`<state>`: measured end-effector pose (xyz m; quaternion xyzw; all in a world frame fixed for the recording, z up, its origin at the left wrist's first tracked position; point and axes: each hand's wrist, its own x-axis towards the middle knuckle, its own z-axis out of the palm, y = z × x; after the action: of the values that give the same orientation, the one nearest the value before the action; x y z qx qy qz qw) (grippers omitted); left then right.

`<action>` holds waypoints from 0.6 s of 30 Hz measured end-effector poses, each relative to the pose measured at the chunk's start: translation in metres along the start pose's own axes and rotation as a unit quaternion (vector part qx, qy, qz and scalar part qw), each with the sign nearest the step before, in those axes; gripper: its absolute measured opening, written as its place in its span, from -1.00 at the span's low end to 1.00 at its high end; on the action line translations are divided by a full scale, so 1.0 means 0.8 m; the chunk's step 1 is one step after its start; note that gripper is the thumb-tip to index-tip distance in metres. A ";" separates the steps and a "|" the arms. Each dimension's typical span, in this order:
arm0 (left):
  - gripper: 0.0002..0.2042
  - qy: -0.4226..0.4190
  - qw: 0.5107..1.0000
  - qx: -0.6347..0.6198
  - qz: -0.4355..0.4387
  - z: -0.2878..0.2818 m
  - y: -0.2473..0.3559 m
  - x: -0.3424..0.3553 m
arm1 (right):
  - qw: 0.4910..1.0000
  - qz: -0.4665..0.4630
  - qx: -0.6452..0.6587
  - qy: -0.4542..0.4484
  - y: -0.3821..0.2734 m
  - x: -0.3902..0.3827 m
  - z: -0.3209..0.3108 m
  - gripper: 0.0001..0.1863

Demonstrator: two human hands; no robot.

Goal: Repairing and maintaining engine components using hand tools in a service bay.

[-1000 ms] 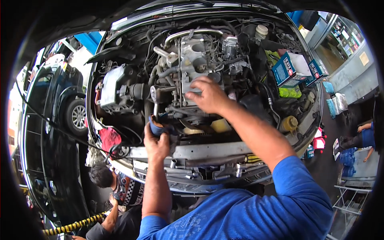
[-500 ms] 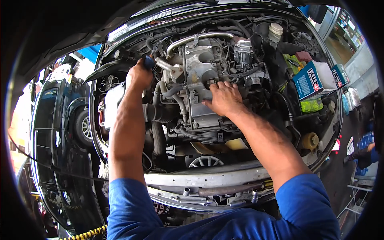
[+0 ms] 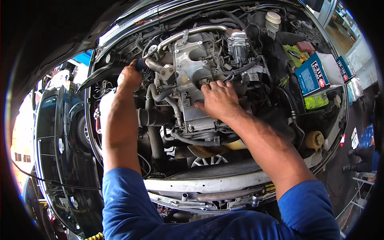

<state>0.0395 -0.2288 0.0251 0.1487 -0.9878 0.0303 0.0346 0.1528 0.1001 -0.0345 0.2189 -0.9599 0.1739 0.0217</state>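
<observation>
I lean over an open engine bay with a grey metal engine block [image 3: 192, 68] in the middle. My left hand [image 3: 129, 78] is closed around a dark blue tool handle [image 3: 141, 64], held at the block's upper left beside a curved metal pipe [image 3: 188, 34]. My right hand [image 3: 218, 99] rests palm down on the block's right side, fingers spread among hoses and wires, holding nothing that I can see. A black ribbed intake hose [image 3: 154, 118] runs just below my left forearm.
A blue battery [image 3: 314, 76] and a yellow-green reservoir [image 3: 316, 100] sit at the bay's right. A white-capped tank [image 3: 273, 18] stands at the back. The raised hood darkens the upper left. A dark car [image 3: 60, 136] is parked on the left.
My left hand has risen from the front of the bay to the engine's upper left, carrying the blue-handled tool. My view has moved closer over the engine; my right hand stays on the block.
</observation>
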 end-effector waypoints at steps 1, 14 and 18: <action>-0.40 -0.008 1.000 -0.007 0.007 -0.006 -0.003 0.003 | 1.000 -0.005 0.005 0.009 0.001 0.000 0.000 -0.39; -0.46 -0.049 0.998 -0.031 -0.020 0.008 0.025 0.001 | 1.000 -0.015 0.016 0.019 0.005 0.000 0.007 -0.43; -0.51 0.009 1.000 0.014 -0.012 0.036 0.021 0.008 | 0.999 -0.009 -0.007 0.042 0.017 -0.001 0.013 -0.43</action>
<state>0.0270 -0.2165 -0.0044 0.1610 -0.9850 0.0455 0.0422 0.1480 0.1082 -0.0488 0.2200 -0.9572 0.1762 0.0651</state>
